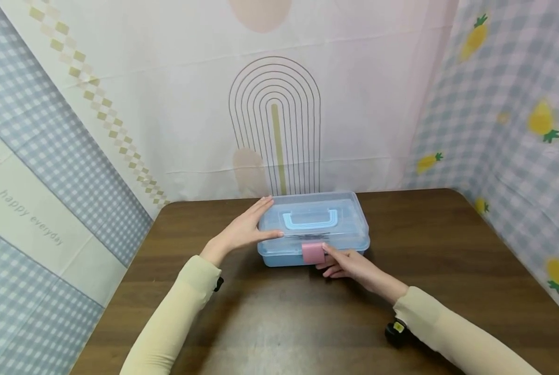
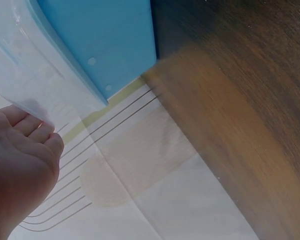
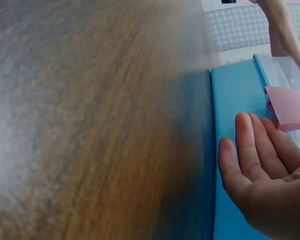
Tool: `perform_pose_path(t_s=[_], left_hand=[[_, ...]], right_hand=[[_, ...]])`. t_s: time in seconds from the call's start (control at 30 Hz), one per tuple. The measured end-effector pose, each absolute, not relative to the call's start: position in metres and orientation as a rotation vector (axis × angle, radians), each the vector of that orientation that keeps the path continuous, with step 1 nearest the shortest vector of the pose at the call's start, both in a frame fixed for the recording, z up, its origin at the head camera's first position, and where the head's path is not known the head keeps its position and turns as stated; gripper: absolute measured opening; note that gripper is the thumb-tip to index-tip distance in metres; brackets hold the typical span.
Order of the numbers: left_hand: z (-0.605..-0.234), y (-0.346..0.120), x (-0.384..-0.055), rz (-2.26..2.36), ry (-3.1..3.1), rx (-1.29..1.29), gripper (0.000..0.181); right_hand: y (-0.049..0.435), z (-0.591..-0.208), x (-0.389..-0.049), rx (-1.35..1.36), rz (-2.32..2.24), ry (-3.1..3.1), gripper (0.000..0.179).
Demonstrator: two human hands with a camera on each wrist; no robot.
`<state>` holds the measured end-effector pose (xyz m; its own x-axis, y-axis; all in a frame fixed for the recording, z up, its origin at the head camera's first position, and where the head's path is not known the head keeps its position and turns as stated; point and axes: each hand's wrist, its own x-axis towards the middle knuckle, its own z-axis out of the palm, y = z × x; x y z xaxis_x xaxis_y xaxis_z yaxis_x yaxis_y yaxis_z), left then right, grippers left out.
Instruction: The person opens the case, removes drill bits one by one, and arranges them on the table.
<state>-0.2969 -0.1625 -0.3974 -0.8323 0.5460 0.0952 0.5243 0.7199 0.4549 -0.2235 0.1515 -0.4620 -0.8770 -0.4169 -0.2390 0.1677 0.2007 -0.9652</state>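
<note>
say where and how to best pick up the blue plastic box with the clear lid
Probably best by the short ends of the blue plastic box, just under the overhanging rim of the clear plastic lid, coming from left and right: it sits flat, long side to the front. The pale blue U-shaped handle is on the lid, and I cannot tell if the pink rectangular latch is fastened.

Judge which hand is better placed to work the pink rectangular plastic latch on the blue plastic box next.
Probably the right hand: it touches the latch, while the left hand is at the left end of the translucent plastic lid.
</note>
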Motion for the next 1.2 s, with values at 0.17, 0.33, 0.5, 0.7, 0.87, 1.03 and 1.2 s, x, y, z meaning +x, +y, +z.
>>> perform_pose_path(t_s=[0.17,0.33,0.5,0.7,0.87,1.03,1.2], left_hand=[[-0.3979,-0.1625,-0.296,0.749,2.873,0.918,0.102],[-0.3974,-0.1626,-0.2959,0.744,2.873,0.914,0.102],[-0.3976,-0.1627,-0.2965,0.734,2.877,0.91,0.102],[-0.3984,-0.1627,-0.2975,0.734,2.882,0.912,0.101],[-0.3971,-0.1637,-0.2969,0.727,2.886,0.913,0.103],[-0.3981,-0.1636,-0.2966,0.724,2.882,0.908,0.105],[-0.3991,-0.163,-0.2965,0.699,2.887,0.896,0.106]], right_hand=[[0.1526,-0.4612,-0.223,-0.255,-1.714,1.997,0.073],[0.1523,-0.4602,-0.2224,-0.269,-1.705,2.005,0.073],[0.1526,-0.4612,-0.2231,-0.288,-1.702,2.003,0.069],[0.1551,-0.4606,-0.2236,-0.277,-1.695,1.947,0.068],[0.1581,-0.4584,-0.2228,-0.315,-1.675,1.913,0.067],[0.1597,-0.4605,-0.2222,-0.334,-1.671,1.877,0.064],[0.1616,-0.4624,-0.2222,-0.392,-1.662,1.857,0.057]])
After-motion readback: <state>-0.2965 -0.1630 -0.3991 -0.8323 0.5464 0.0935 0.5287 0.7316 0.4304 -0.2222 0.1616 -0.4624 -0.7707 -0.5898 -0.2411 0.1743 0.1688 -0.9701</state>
